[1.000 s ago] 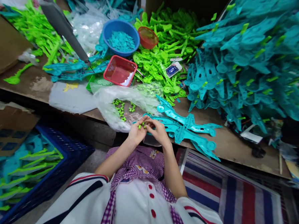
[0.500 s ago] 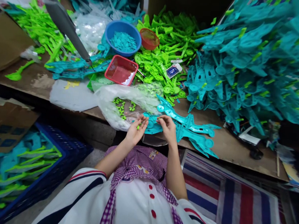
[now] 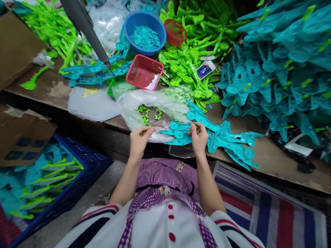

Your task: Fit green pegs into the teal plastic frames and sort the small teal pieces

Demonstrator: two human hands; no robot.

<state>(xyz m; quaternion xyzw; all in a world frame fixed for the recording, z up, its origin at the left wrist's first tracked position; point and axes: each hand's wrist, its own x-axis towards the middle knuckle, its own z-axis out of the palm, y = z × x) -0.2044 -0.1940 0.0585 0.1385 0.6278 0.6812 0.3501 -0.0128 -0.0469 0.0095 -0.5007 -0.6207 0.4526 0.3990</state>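
My left hand (image 3: 139, 140) is closed at the table's front edge, left of the teal parts. A speck of bright green shows at its fingers, from small green plastic pieces it holds. My right hand (image 3: 199, 139) is pinched over the near teal plastic part (image 3: 178, 133); whatever lies between its fingertips is hidden. This long, jointed teal part has round discs at its left end. Several similar teal parts (image 3: 219, 132) lie together with it, partly beneath my right hand. Just behind my left hand, an open clear plastic bag (image 3: 130, 106) holds small green pieces (image 3: 144, 114).
A red tray (image 3: 132, 77), a blue bowl (image 3: 161, 40) of teal pieces and a red bowl (image 3: 178, 30) stand behind the bag. A grey power screwdriver (image 3: 88, 27) hangs at left. Teal parts (image 3: 268, 70) are piled high at right; a blue crate (image 3: 89, 172) stands below left.
My left hand has moved left from the teal parts and turned from an open palm with green bits to closed fingers. My right hand stays at the teal parts. The view has shifted slightly.
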